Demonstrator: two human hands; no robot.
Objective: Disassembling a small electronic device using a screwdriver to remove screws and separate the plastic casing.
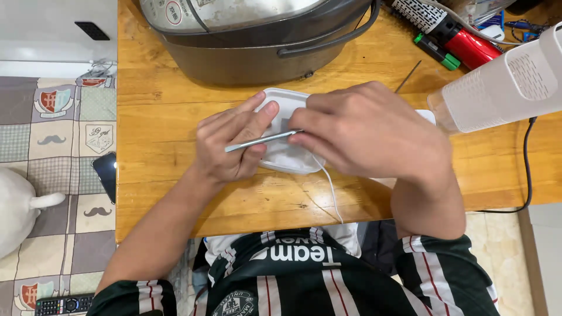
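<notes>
I saw the metal pry tool (261,140) lying left-right across the white device (285,153), pinched by right hand (374,131) fingers; left hand (234,146) fingers curled, steadying it.

Glossy varnished wooden bench (175,88); smooth white plastic casing (284,155); thin brushed metal tool (257,141); dark glossy metal-look cooker (252,52).

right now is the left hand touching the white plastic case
Touching. The head view shows the left hand resting on the white plastic case, its fingers lying across the top while a thin metal tool crosses them.
</notes>
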